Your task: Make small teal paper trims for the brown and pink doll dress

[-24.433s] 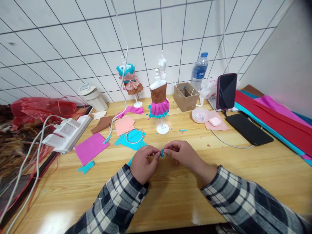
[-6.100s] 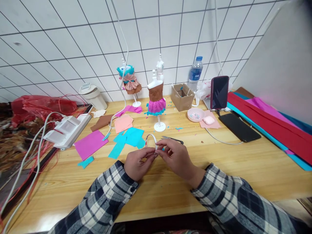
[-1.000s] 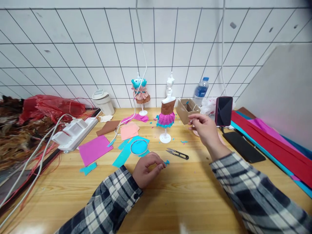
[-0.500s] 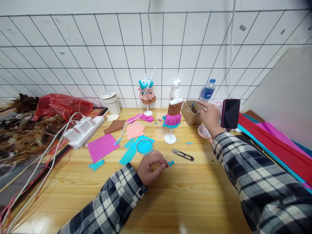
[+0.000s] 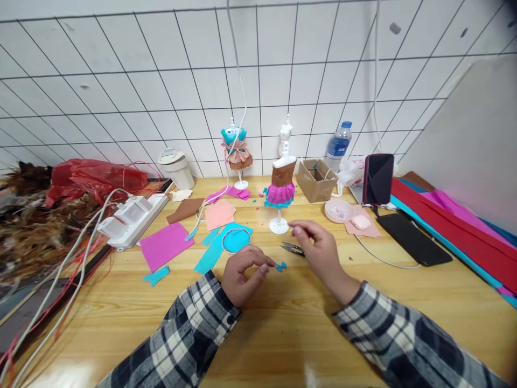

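My left hand (image 5: 245, 274) is closed in a pinch over the table, its fingertips at the left end of a small blue bow (image 5: 281, 266). My right hand (image 5: 319, 248) has thumb and forefinger pressed together; what they hold, if anything, is too small to make out. Beneath that hand lie black thread snips (image 5: 291, 248), their handle partly hidden. Just beyond stands a small white dress form (image 5: 278, 222) wearing a brown top (image 5: 283, 174) and a pink skirt (image 5: 280, 193) with blue trim. Left of the bow, a ring (image 5: 223, 241) rests on blue strips (image 5: 210, 260).
Behind stand a dressed form (image 5: 238, 153), a bare form (image 5: 285, 134), a cardboard box (image 5: 315, 189) and a bottle (image 5: 339, 145). Rightward are a bead dish (image 5: 338, 217), phone (image 5: 378, 180) and black power bank (image 5: 414, 238). A power strip (image 5: 133, 226), cables and feathers (image 5: 52, 226) lie left.
My right hand has drawn back from the cardboard box toward my left hand, uncovering the bead dish and power bank. My left hand keeps its place by the bow. The view has shifted slightly.
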`<state>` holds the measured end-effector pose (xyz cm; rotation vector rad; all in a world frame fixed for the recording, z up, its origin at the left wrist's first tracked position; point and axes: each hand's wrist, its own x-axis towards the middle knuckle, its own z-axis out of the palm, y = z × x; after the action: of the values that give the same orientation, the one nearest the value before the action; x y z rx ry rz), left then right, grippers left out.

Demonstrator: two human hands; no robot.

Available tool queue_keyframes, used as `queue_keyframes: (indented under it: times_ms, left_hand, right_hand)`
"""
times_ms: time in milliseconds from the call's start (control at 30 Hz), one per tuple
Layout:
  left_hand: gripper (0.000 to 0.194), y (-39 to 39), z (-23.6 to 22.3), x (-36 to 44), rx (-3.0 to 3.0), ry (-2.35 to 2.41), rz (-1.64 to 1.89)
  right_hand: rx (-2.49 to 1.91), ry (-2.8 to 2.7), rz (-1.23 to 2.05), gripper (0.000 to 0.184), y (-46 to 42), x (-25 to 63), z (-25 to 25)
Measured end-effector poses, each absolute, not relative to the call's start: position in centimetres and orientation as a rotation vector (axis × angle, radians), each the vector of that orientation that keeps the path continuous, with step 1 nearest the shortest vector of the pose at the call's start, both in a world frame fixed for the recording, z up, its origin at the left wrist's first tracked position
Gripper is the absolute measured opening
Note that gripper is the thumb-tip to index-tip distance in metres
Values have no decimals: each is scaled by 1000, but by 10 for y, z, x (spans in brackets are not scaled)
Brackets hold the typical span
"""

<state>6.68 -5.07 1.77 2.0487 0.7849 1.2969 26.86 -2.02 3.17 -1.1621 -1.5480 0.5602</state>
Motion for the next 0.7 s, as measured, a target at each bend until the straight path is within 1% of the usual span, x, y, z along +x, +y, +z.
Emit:
queue_keyframes:
  times_ms: [100, 233, 500, 700]
  left_hand:
    - [13, -50, 17, 66, 2076, 802, 1311]
    - [13, -50, 17, 64, 2114, 789, 1307]
    - [12, -48, 19, 64, 2146, 794, 1277]
    - [13, -47, 21, 65, 2156, 774, 1235]
  right_hand:
    - [-1082, -1689, 667, 17, -41, 252, 23]
    - [-982, -1780, 667, 12, -45, 247, 20]
    - [-888, -1892, 468, 8, -48, 246, 15]
    - [-918, -2002, 329, 6, -52, 249, 19]
